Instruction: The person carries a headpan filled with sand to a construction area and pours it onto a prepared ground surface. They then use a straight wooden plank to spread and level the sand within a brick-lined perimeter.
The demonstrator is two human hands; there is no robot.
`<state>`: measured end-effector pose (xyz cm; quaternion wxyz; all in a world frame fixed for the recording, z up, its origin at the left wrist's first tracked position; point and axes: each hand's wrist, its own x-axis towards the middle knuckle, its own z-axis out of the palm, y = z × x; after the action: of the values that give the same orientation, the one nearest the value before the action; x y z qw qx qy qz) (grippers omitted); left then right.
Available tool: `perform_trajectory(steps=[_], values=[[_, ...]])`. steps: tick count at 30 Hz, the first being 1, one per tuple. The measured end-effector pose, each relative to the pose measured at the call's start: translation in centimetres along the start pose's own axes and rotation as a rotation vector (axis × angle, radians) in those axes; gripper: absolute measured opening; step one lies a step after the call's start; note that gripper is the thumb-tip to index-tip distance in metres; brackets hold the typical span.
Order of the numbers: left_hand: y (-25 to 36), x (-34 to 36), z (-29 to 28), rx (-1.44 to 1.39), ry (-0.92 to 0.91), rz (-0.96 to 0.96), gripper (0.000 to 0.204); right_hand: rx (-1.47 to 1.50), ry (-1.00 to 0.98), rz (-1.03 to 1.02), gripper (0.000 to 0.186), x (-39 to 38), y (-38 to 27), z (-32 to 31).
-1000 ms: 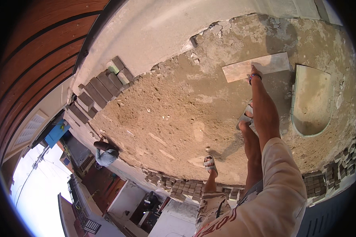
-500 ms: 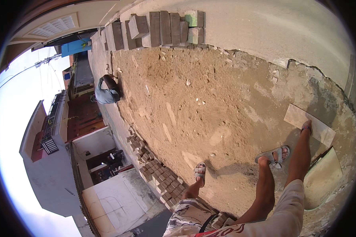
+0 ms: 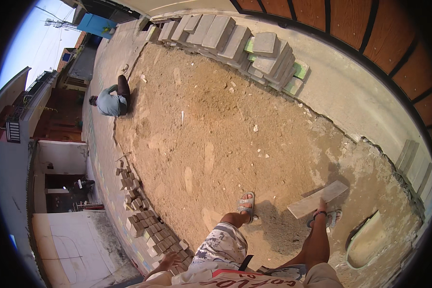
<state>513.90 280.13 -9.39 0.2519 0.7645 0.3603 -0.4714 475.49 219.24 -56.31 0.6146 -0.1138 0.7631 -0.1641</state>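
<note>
My right hand [image 3: 321, 206] grips a flat, rectangular, grey-tan board [image 3: 337, 191] at its long near edge, in front of my right foot. The thumb side shows, while the fingers on the board's far face are hidden. The board looks raised off the ground, with a shadow beside it. My left hand [image 3: 170, 260] hangs low at my left side with its fingers spread, holding nothing. Beyond it lie several small brown paving blocks [image 3: 139, 222] in loose rows.
Grey concrete kerb blocks [image 3: 221, 33] are stacked along the far concrete strip. Bare sandy ground [image 3: 216, 125] with stone chips spreads ahead. A person [image 3: 114, 98] crouches at its far left edge. A tan rounded piece [image 3: 367, 242] lies at right; a wood-panelled gate [image 3: 389, 38] stands top right.
My view has turned toward the right, bringing the gate into sight. The board, still in my right hand, now appears nearer my legs. My left hand has come into view.
</note>
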Motion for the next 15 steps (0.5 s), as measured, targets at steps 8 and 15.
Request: perform_trajectory(steps=[8, 15], values=[[1.5, 1.1, -4.6, -0.206, 0.033, 0.051, 0.050, -0.116, -0.538, 0.054, 0.028, -33.1, -1.9, 24.7], [-3.9, 1.6, -4.1, -0.423, -0.056, -0.092, 0.038, -0.257, -0.523, -0.121, 0.031, -45.1, -15.7, 31.2]])
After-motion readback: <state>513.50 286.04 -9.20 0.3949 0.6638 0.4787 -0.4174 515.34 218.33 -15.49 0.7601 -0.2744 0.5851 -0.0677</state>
